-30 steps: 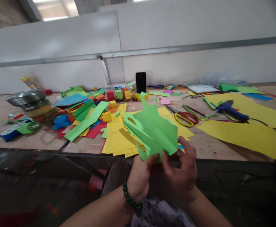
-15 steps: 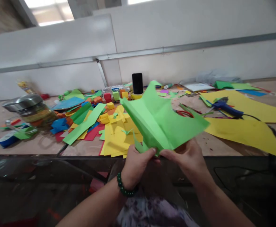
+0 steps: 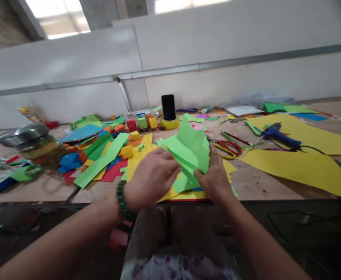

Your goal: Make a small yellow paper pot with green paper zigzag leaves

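A folded sheet of light green paper (image 3: 195, 146) stands partly upright over the stack of yellow paper (image 3: 133, 163) at the table's near edge. My right hand (image 3: 215, 177) grips its right side, thumb on the front and fingers along the edge. Blurred by motion, my left hand (image 3: 151, 177) is at the paper's left side with its fingers curled in. Whether paper is between those fingers I cannot make out. A dark green bead bracelet (image 3: 123, 200) circles the left wrist. Scissors with red handles (image 3: 231, 147) and a yellow-handled pair (image 3: 225, 153) lie right of the paper.
A blue glue gun (image 3: 282, 137) rests on large yellow sheets (image 3: 301, 171) at right. A phone (image 3: 168, 107) stands in a yellow holder behind. At left are a metal-lidded jar (image 3: 39, 146), a tape dispenser (image 3: 2, 182), coloured scraps and small paper cubes (image 3: 131, 125).
The green paper has come down and back from near the table edge onto the stack. My left hand has moved up and left, away from my right thumb. The scissors are now uncovered.
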Tool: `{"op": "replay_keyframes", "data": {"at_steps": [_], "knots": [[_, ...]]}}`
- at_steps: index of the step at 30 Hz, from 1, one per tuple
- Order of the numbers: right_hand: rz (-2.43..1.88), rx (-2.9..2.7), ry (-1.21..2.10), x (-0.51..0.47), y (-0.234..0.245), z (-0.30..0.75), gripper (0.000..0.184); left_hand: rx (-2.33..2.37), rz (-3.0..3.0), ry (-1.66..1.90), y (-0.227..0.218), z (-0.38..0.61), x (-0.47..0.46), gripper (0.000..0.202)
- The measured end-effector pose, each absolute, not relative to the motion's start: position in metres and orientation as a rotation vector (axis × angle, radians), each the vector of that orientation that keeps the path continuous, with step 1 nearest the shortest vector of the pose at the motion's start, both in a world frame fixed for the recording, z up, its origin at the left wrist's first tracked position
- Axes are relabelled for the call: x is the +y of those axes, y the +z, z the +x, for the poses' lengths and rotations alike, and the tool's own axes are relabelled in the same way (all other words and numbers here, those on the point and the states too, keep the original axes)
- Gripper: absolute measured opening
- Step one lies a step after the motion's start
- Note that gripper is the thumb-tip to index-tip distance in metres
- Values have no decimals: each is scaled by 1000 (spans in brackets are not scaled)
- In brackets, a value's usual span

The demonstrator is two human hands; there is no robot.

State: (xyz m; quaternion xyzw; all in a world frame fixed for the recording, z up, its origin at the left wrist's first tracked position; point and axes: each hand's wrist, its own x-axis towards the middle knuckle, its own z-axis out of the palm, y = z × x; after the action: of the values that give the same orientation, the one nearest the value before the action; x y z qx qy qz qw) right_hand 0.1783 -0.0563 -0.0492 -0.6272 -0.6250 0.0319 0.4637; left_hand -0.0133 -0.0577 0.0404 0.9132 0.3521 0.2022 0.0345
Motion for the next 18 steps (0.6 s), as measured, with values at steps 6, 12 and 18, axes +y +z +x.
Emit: {"op": "replay_keyframes", "data": {"at_steps": [6, 12, 18], "knots": [[-1631, -1539, 210, -57, -50, 191, 76, 771, 2945, 271, -11, 16, -33, 31], [-1667, -1569, -217, -79, -44, 221, 72, 543, 3100, 194, -14, 3, -16, 29], [-992, -1802, -772, -112, -27, 219, 46, 326, 3111, 130, -14, 1, -5, 39]]}}
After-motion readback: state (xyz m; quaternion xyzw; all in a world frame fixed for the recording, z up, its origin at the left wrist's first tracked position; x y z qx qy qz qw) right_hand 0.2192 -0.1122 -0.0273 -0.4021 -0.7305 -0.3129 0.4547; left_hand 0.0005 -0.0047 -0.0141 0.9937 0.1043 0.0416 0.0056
